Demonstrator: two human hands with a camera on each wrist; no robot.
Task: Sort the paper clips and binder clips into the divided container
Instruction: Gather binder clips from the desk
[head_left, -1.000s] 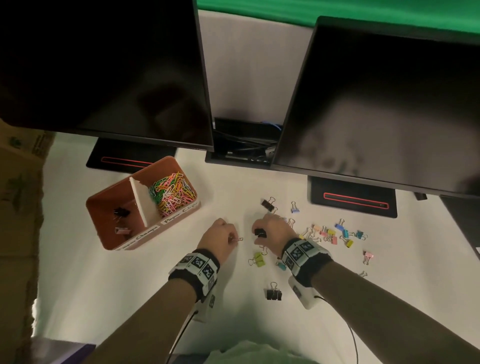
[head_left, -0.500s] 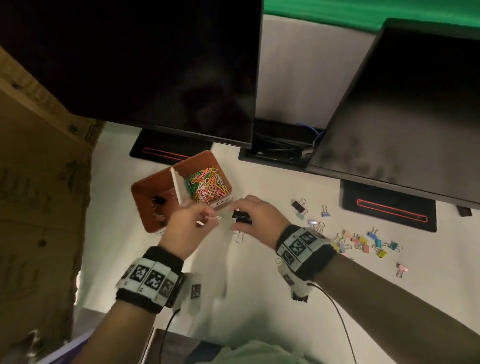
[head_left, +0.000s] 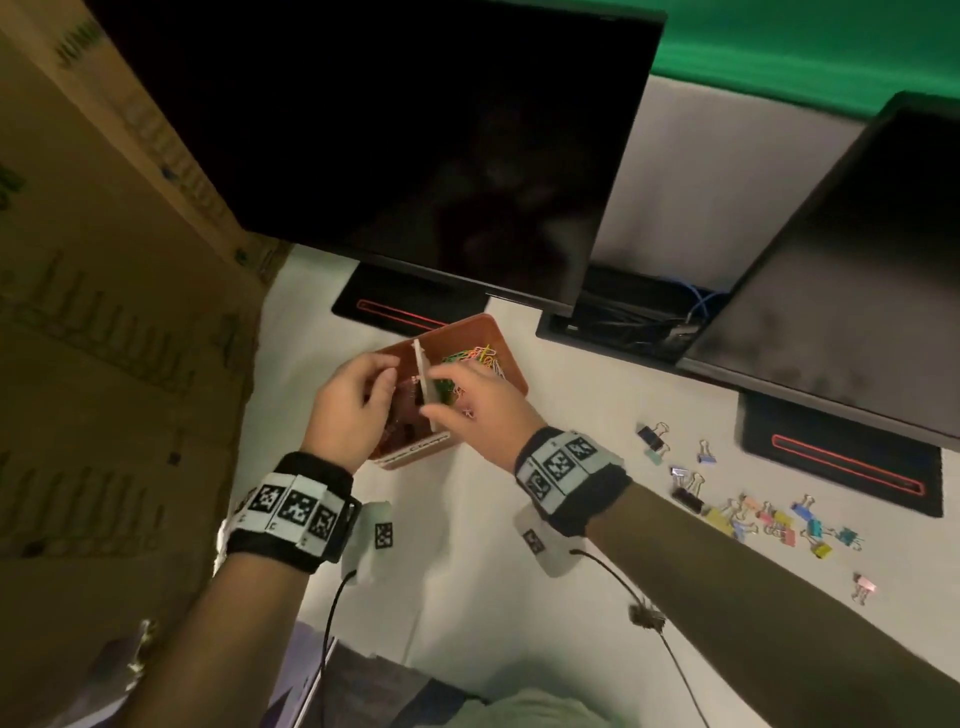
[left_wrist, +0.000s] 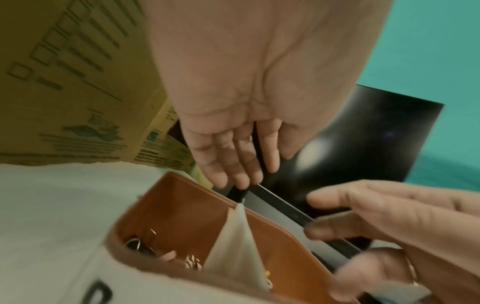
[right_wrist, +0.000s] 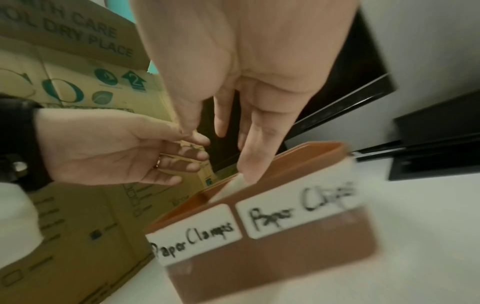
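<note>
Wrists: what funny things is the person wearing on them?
Each bare forearm has a black wristband with white squares printed in black block patterns: left wristband, right wristband. A white tagged box with a thin black cable hangs under each. One ring shows on the left hand.

Terracotta-brown container (head_left: 506, 349) with white divider (head_left: 423, 382), multicoloured paper clips (head_left: 472, 357), checkered black-and-white wristbands (head_left: 293, 506).

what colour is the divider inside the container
White, against the brown-orange container. The divider shows best in the left wrist view.
</note>
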